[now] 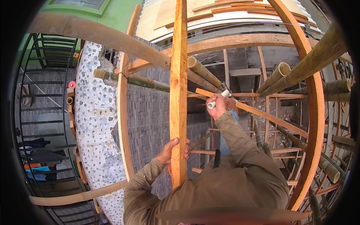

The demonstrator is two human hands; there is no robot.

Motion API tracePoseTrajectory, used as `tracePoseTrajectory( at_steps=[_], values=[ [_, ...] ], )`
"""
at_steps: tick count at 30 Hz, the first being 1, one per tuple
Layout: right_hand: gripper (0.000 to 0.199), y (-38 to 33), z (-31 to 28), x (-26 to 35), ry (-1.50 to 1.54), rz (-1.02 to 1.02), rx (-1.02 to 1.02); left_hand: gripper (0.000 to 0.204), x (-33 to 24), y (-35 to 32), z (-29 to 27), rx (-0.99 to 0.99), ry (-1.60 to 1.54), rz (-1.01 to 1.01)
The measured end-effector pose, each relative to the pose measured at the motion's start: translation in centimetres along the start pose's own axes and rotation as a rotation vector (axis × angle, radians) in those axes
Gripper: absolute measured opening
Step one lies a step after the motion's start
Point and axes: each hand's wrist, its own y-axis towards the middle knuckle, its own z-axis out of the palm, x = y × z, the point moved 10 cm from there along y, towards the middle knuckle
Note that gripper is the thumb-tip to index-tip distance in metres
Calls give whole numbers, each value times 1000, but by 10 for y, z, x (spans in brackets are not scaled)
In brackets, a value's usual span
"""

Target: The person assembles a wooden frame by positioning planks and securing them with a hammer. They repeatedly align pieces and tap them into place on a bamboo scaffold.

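My left hand (168, 153) is closed around a long, light-brown wooden beam (179, 86). The thumb shows on its near face and fingertips curl round the right edge. Farther out to the right, my right hand (218, 106) grips a white-handled tool (224, 93) with dark metal at its far end; its full shape is partly hidden. Close beside that hand, a slanting wooden batten (270, 118) runs down to the right. Under my left hand, a bit of something orange (170, 171) peeks out from behind the beam.
Bamboo poles (205, 71) and a curved-looking timber (316, 112) frame the space around me. A broken-edged speckled wall top (98, 123) lies left, beside a black metal railing (45, 108). Loose planks (232, 10) rest on a pale sheet ahead. Rubble (279, 135) lies far below on the right.
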Motion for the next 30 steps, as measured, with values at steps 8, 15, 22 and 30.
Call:
tracePoseTrajectory(
  at_steps=[8,15,22,30],
  values=[
    [10,-28,11,-17,-362,196,78,62,4,0,-6,-34,-38,-4],
    [3,-54,37,-69,-167,645,452,64,2,3,-7,-48,-13,25],
    [16,-38,-11,7,-115,-28,-70,64,1,-2,-9,-101,9,36],
    [9,-56,32,-29,-562,255,416,62,0,0,1,-17,-14,16]
  ],
)
